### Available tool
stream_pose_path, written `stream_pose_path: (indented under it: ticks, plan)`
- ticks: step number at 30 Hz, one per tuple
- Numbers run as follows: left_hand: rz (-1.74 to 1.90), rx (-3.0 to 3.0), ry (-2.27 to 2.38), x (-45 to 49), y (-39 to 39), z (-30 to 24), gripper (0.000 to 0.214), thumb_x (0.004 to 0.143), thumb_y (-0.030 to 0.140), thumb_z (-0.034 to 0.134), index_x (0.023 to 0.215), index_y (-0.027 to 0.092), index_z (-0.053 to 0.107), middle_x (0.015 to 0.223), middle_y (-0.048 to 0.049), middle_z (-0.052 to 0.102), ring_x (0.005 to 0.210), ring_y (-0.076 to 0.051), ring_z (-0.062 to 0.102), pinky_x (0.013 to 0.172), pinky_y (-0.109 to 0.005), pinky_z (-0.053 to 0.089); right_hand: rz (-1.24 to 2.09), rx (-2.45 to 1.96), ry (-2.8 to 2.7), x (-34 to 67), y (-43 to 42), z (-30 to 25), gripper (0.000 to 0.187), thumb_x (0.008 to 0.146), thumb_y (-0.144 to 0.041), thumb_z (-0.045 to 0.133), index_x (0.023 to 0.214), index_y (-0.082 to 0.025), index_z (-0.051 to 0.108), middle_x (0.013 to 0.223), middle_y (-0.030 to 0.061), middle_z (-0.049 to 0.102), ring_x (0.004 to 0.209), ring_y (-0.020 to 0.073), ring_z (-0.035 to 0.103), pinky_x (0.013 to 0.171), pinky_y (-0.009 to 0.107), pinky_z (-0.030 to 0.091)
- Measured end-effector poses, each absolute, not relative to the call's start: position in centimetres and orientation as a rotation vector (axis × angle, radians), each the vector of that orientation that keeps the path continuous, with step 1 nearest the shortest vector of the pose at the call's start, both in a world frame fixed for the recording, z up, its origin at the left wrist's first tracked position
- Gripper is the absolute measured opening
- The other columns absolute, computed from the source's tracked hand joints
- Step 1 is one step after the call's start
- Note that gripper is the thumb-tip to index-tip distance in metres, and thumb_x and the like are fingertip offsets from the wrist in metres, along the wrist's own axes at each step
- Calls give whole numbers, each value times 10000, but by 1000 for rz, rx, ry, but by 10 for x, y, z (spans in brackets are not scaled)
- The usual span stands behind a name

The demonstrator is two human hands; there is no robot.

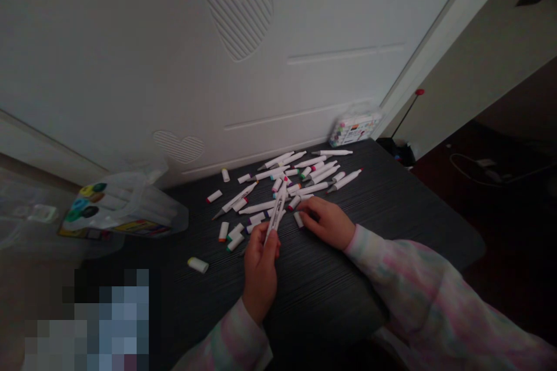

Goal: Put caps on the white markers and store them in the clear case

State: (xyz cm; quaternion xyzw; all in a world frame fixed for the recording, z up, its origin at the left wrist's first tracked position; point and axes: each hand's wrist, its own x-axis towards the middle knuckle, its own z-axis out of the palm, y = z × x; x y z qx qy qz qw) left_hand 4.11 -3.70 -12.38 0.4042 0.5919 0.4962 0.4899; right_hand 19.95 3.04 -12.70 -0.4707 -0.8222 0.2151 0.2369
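Observation:
My left hand is closed around a white marker, which points up and away from me over the dark table. My right hand has its fingers curled at a white marker cap and its fingertips touch it. Just beyond both hands lies a loose heap of white markers, several showing grey ends. Among them are scattered loose caps with coloured ends, such as a green-ended cap, an orange-ended cap and a yellow-ended cap.
On the left of the dark table stands a clear plastic case with large markers inside. A clear carry case of small coloured items rests against the white panel at the back right. A blurred, pixelated patch covers the lower left.

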Motion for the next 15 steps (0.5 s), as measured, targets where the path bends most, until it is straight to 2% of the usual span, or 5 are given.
stream_pose_path:
  ticks: [10, 15]
  plan:
    - [1201, 975, 1440, 42, -37, -121, 229, 809, 395, 430, 799, 173, 488, 592, 42, 387, 541, -91, 358, 516, -199, 312, 557, -1232, -2255, 200, 30, -125, 154, 799, -197, 451, 873, -161, 581, 808, 46, 603, 748, 147, 566, 696, 261, 440]
    - [1199, 999, 1444, 41, -37, -122, 216, 818, 381, 417, 786, 177, 483, 593, 44, 390, 543, -89, 365, 532, -198, 318, 271, -1314, -2163, 219, 46, -122, 155, 791, -198, 449, 852, -154, 584, 781, 50, 605, 753, 150, 562, 708, 253, 441]
